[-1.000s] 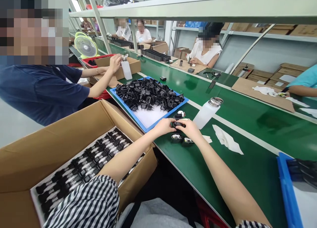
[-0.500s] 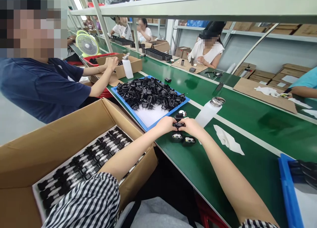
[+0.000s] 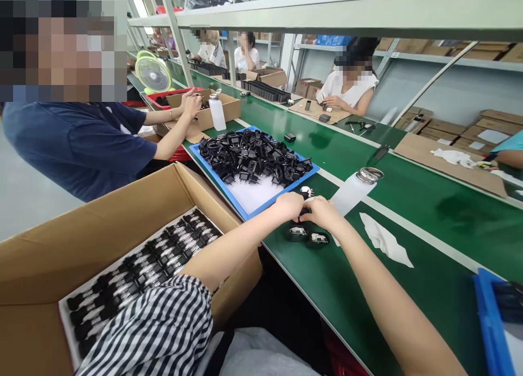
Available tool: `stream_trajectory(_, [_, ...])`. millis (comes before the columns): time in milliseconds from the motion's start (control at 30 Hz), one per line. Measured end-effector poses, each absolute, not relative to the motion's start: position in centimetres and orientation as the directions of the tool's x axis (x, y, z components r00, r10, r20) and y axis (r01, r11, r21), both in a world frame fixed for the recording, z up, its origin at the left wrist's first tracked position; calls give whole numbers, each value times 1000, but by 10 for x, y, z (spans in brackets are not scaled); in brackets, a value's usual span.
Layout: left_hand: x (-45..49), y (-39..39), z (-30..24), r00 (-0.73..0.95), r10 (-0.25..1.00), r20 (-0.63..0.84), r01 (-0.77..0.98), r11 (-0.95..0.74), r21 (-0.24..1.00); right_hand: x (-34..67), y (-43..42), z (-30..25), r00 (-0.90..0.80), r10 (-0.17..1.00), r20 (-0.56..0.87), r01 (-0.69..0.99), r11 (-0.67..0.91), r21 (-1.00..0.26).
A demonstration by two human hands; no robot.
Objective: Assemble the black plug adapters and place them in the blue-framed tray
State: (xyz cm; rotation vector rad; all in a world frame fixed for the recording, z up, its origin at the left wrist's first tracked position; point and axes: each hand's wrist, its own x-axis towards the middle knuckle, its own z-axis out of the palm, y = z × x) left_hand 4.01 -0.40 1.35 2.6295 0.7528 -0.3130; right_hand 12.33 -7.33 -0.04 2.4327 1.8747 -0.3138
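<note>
In the head view, the left hand (image 3: 291,206) and right hand (image 3: 321,211) pinch a mostly hidden black part (image 3: 302,211) over the green table (image 3: 322,272); a blue tray (image 3: 254,196) holds heaped black plugs (image 3: 249,155); the cardboard box (image 3: 134,204) holds rows of black-and-white pieces (image 3: 141,275).

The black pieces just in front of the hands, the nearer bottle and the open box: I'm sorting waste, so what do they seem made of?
Black pieces: probably plastic, smooth and dark, though small here.
Bottle: likely plastic, by its milky translucent body; cap metal-looking, with mirror-like shine.
Open box: apparently cardboard, matte brown, creased folds.
</note>
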Motion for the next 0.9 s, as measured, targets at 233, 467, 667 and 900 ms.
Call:
stream_trajectory(233, [9, 22, -6, 821, 526, -223, 567, -705, 427, 148, -79, 13, 284, 957, -58, 922, -289, -256])
stream_trajectory(467, [35, 25, -31, 857, 513, 43, 393, -706, 589, 155, -51, -11, 246, 962, -119, 916, -271, -295])
stream_trajectory(667, [17, 24, -3, 782, 587, 209, 73, -419, 905, 150, -65, 15, 181, 983, 30, 666, -100, -739])
stream_trajectory(900, [-21, -11, 35, 768, 624, 144, -233, 62, 970, 103, -95, 47, 308, 930, 199, 410, 59, -910])
